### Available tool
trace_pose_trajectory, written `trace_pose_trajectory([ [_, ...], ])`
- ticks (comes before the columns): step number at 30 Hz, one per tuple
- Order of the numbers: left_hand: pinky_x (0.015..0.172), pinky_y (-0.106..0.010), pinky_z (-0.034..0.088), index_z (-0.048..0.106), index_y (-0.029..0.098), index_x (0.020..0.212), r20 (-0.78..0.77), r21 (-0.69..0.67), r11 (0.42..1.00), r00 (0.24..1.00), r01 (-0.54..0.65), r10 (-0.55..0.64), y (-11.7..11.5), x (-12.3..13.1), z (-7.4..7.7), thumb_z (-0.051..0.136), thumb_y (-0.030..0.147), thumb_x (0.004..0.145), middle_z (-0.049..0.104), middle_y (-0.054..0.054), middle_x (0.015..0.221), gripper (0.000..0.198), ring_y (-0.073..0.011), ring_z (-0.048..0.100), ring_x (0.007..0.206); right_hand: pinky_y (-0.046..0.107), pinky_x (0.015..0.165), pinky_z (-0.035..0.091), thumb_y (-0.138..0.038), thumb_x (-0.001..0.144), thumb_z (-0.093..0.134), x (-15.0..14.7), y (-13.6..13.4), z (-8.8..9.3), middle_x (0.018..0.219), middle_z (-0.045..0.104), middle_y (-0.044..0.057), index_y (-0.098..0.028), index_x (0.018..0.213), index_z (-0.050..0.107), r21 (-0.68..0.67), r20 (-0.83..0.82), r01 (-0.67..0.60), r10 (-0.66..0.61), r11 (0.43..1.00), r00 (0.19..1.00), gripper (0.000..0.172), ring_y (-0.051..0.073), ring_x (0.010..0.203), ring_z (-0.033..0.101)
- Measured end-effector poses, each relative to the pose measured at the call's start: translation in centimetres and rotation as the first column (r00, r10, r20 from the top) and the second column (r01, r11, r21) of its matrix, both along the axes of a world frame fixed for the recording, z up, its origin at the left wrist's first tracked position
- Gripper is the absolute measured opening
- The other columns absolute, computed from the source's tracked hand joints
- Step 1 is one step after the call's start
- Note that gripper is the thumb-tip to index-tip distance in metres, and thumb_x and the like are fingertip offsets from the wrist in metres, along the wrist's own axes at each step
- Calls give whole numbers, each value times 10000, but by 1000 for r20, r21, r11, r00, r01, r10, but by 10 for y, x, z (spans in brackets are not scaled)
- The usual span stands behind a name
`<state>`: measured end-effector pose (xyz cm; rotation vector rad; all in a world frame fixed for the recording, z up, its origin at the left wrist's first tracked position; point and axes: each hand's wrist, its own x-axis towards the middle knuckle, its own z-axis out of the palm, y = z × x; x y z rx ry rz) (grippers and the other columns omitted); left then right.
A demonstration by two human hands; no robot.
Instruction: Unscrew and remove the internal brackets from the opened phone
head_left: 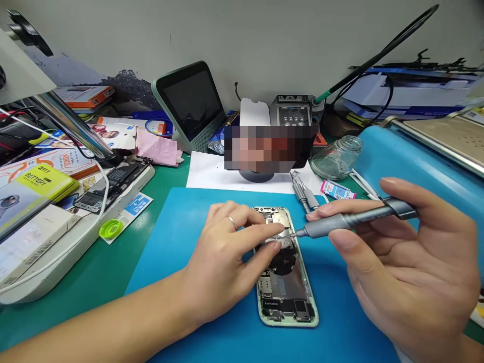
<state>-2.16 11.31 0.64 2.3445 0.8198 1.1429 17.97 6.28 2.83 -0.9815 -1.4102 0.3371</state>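
Note:
An opened smartphone (pixel 287 287) with a pale green frame lies on a blue mat, its inner boards and screws exposed. My left hand (pixel 230 252), a ring on one finger, rests across its upper left side. The thumb and index finger close in a pinch over the phone's upper half; what sits between them is too small to make out. From the right, my right hand (pixel 408 257) grips a grey precision screwdriver (pixel 328 226) with thumb and fingers. The screwdriver is tilted nearly flat, its tip reaching in between the left fingertips.
Two more screwdrivers (pixel 302 191) and a glass jar (pixel 336 156) stand behind the phone. A smart display (pixel 189 106), a soldering station (pixel 293 111) and a pixelated object (pixel 270 148) are at the back. Boxes and a yellow battery package (pixel 41 189) crowd the left, near a microscope stand (pixel 75 126).

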Motion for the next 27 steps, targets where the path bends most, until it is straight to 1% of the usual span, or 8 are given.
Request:
trace_pose_trajectory([
  [4, 827, -352, 392, 752, 244, 1125, -1, 22, 1000, 1000, 0, 0, 0, -1, 0, 678, 206, 1001, 710, 1, 937, 150, -148, 598, 888, 300, 729, 722, 35, 852, 724, 0, 3, 1, 1028, 796, -5, -326, 1369, 640, 8, 20, 3, -4, 1000, 1000, 635, 179, 891, 795],
  [9, 807, -357, 385, 753, 242, 1134, -11, 9, 1000, 1000, 2, -1, 0, -1, 0, 672, 213, 1006, 720, 1, 946, 155, -147, 595, 881, 267, 769, 721, 61, 814, 743, 1, 4, 2, 1031, 788, -10, -320, 1370, 649, 28, 33, -9, 8, 1000, 999, 681, 164, 892, 798],
  [12, 808, -359, 385, 755, 244, 1129, -8, 0, 1000, 1000, 2, -2, 0, -1, 0, 673, 213, 1005, 718, 6, 941, 152, -143, 596, 877, 290, 737, 726, 62, 831, 723, 1, 4, 2, 1030, 785, -3, -325, 1378, 646, 20, 34, 1, -2, 1000, 999, 674, 175, 883, 799],
  [15, 810, -363, 385, 760, 242, 1122, -10, -16, 1000, 1000, -1, 1, -1, -1, -1, 675, 219, 1004, 722, 7, 944, 148, -145, 600, 879, 290, 741, 725, 53, 834, 727, 1, 3, 2, 1030, 783, -7, -335, 1379, 647, 14, 40, 11, -12, 1000, 999, 673, 173, 890, 798],
  [20, 792, -368, 385, 777, 237, 1026, 20, -39, 999, 1000, -19, 20, -1, 0, 0, 716, 226, 976, 729, 25, 890, 80, -139, 596, 842, 252, 765, 719, 64, 834, 718, 0, 4, 2, 1048, 771, -17, -335, 1398, 636, 28, 61, 0, -2, 1000, 998, 695, 152, 907, 793],
  [23, 785, -372, 390, 776, 236, 968, 28, -58, 998, 999, -31, 32, -1, 1, 1, 720, 208, 964, 730, 32, 866, 63, -136, 594, 821, 290, 764, 728, 75, 826, 723, 0, 5, 3, 1042, 763, -7, -324, 1387, 646, 42, 62, -9, 6, 999, 998, 692, 169, 903, 792],
  [27, 758, -372, 391, 765, 230, 912, 31, -86, 996, 999, -33, 35, -2, 1, 3, 694, 173, 953, 730, 29, 847, 99, -138, 587, 795, 357, 749, 742, 60, 833, 726, 0, 5, 3, 1031, 751, -1, -338, 1374, 655, 50, 74, -12, 9, 999, 997, 676, 199, 903, 792],
])
